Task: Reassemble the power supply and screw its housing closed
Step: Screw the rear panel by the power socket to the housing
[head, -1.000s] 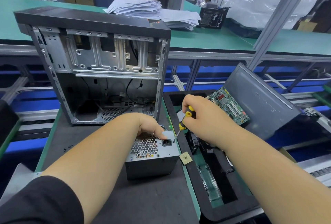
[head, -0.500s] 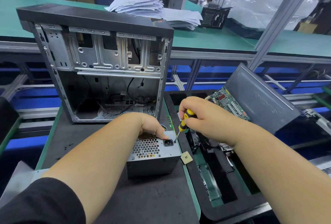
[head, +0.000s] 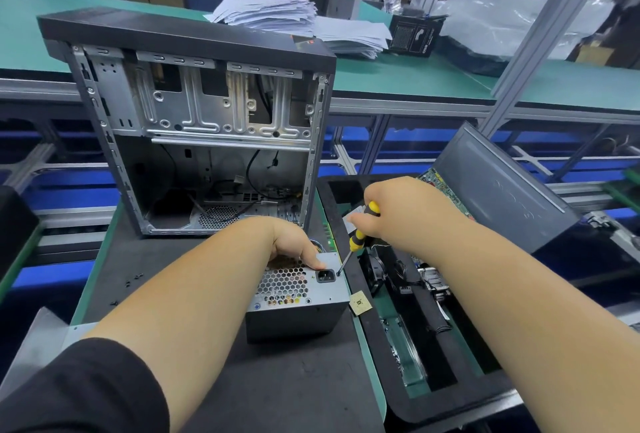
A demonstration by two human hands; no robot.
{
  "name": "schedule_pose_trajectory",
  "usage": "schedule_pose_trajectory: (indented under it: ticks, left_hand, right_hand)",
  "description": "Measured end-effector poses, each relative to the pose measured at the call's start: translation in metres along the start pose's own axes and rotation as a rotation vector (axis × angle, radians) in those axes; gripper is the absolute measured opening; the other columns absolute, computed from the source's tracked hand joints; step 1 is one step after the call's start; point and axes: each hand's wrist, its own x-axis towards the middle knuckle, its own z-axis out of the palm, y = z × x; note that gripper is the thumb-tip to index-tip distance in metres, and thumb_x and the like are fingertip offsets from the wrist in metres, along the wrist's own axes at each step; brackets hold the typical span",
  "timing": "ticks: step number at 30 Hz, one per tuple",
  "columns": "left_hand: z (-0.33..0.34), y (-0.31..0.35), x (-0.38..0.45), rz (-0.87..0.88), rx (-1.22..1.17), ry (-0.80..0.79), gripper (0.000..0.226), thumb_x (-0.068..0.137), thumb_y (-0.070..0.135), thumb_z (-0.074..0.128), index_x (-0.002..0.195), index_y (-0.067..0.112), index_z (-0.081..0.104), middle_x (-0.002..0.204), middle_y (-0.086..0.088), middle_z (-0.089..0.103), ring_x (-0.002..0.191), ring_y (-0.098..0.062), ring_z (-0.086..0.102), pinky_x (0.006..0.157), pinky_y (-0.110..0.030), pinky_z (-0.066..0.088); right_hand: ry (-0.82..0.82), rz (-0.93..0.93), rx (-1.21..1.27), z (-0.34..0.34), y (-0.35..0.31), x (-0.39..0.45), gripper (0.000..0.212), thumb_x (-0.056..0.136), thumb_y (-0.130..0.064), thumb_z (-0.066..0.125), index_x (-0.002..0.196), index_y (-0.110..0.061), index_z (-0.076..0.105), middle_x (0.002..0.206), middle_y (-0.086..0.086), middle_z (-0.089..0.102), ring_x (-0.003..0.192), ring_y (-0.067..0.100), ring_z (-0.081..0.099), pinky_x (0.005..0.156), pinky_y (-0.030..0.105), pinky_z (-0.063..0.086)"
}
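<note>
**benchwatcher:** Standing right by the table (head: 284,391) here. The power supply (head: 298,297) sits on the dark mat near its right edge, grille face up, just in front of the open PC case (head: 194,127). The left hand (head: 294,245) lies on the far side of the top, thumb pressed flat beside the power socket (head: 325,275); the other fingers go down behind the box, so I can't tell if they're curled round it.

**solderjoe:** And the other one?

**benchwatcher:** The right hand (head: 398,214) is above and to the right of the unit, fingers wrapped tight round a yellow-and-black screwdriver (head: 360,235). The shaft slants down-left and the tip sits at the top right corner of the housing, right next to the socket. Can't make out the screw itself, too small.

**solderjoe:** Anything else nearby?

**benchwatcher:** A little square chip (head: 360,303) lies at the mat's edge, touching or almost touching the supply's near right corner. Right of that is a black foam tray (head: 398,394) with cables and parts in it, a green circuit board (head: 436,183) partly hidden behind the right hand, and a grey side panel (head: 512,197) leaning tilted over the tray. A few loose screws (head: 133,280) are scattered on the mat to the left, well apart from the unit. A stack of papers (head: 277,17) sits on the green shelf behind the case.
</note>
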Motion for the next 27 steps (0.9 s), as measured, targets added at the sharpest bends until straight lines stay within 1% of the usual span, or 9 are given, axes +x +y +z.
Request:
schedule_pose_trajectory:
  ticks: [3,6,7,10,13,16,20,24,27]
  left_hand:
    - [-0.001,-0.001,0.001,0.002,0.010,-0.003,0.059,0.093,0.034,0.064,0.144,0.010,0.046,0.151,-0.015,0.042,0.139,-0.034,0.038,0.117,-0.051,0.028]
    - [-0.001,-0.002,0.003,-0.003,-0.004,0.003,0.061,0.092,0.034,0.065,0.144,0.009,0.046,0.151,-0.016,0.042,0.138,-0.035,0.039,0.116,-0.051,0.029]
    - [-0.001,-0.003,0.004,-0.004,-0.009,0.001,0.061,0.092,0.033,0.065,0.144,0.009,0.046,0.151,-0.016,0.042,0.139,-0.035,0.039,0.116,-0.052,0.029]
    - [0.000,-0.003,0.004,-0.002,-0.011,-0.013,0.060,0.092,0.034,0.066,0.142,0.007,0.048,0.148,-0.016,0.045,0.136,-0.035,0.042,0.116,-0.051,0.030]
    - [0.000,-0.002,0.002,-0.004,-0.012,-0.019,0.056,0.092,0.034,0.066,0.139,0.007,0.052,0.146,-0.016,0.049,0.134,-0.035,0.045,0.115,-0.051,0.032]
    - [0.000,-0.002,0.002,-0.003,-0.013,-0.009,0.058,0.092,0.034,0.066,0.141,0.008,0.050,0.148,-0.016,0.046,0.136,-0.035,0.043,0.115,-0.051,0.032]
    - [0.000,-0.004,0.003,-0.003,-0.019,-0.022,0.057,0.092,0.035,0.066,0.139,0.006,0.052,0.145,-0.017,0.049,0.132,-0.035,0.047,0.114,-0.051,0.034]
    - [0.000,-0.003,0.003,0.004,-0.006,0.000,0.063,0.091,0.036,0.067,0.142,0.006,0.047,0.150,-0.017,0.043,0.139,-0.036,0.039,0.116,-0.052,0.030]
    - [0.001,-0.003,0.002,0.001,-0.013,0.001,0.061,0.091,0.035,0.066,0.142,0.007,0.048,0.150,-0.016,0.044,0.139,-0.035,0.039,0.116,-0.052,0.029]
  right_hand:
    - [0.058,0.020,-0.053,0.004,-0.002,-0.002,0.054,0.092,-0.065,0.041,0.062,-0.020,0.043,0.057,-0.004,0.046,0.053,0.011,0.042,0.047,0.027,0.030]
    - [0.019,0.007,0.132,0.005,-0.002,-0.007,0.031,0.090,-0.046,0.046,0.075,-0.021,0.057,0.072,-0.004,0.057,0.068,0.015,0.053,0.056,0.030,0.043]
    - [-0.003,0.005,0.215,0.004,-0.003,-0.008,0.022,0.087,-0.039,0.048,0.079,-0.023,0.061,0.076,-0.006,0.060,0.071,0.011,0.054,0.058,0.029,0.045]
    - [-0.015,-0.016,0.345,0.003,-0.004,-0.012,0.014,0.086,-0.029,0.051,0.086,-0.031,0.065,0.071,-0.012,0.064,0.060,-0.004,0.052,0.051,0.024,0.035]
    - [0.021,-0.030,0.247,0.005,-0.005,-0.013,0.015,0.095,-0.034,0.046,0.094,-0.032,0.060,0.068,-0.011,0.066,0.055,0.002,0.049,0.049,0.025,0.030]
    - [0.056,-0.056,0.106,0.006,-0.008,-0.013,0.023,0.097,-0.043,0.040,0.098,-0.029,0.058,0.072,-0.009,0.062,0.066,0.010,0.051,0.052,0.027,0.031]
    - [0.040,-0.116,0.164,0.001,-0.010,-0.016,0.026,0.090,-0.031,0.045,0.114,-0.028,0.054,0.087,-0.012,0.052,0.078,0.015,0.051,0.060,0.031,0.035]
    - [0.078,-0.155,0.149,0.000,-0.010,-0.018,0.025,0.094,-0.032,0.047,0.118,-0.027,0.049,0.068,-0.012,0.044,0.062,0.003,0.042,0.050,0.028,0.029]
    - [0.106,-0.148,0.024,0.002,-0.011,-0.018,0.024,0.098,-0.044,0.044,0.114,-0.027,0.051,0.059,-0.008,0.041,0.056,0.008,0.040,0.048,0.029,0.026]
